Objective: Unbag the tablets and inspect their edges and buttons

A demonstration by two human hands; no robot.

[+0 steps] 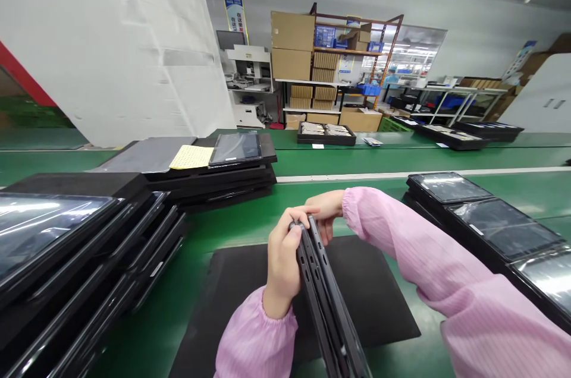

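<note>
Several thin black tablets (319, 283) stand on edge, tilted, over a black mat (375, 295), with small slots along their narrow sides. My left hand (285, 250) is closed around their upper end, thumb on the near side and fingers over the top. Against the right face of the same bunch, at its far upper corner, is my right hand (328, 210); its fingers curl down and are partly hidden behind the tablets. The rightmost tablet is slightly parted from the others at the top. The lower ends run out of view at the bottom edge.
Stacked black trays with tablets (57, 223) rise at the left. Behind them another tray stack carries a tablet (236, 147) and a yellow sheet (191, 157). More tablets lie in trays (504, 226) at the right. Across the green bench (357, 163) sits a small-parts tray (326, 138).
</note>
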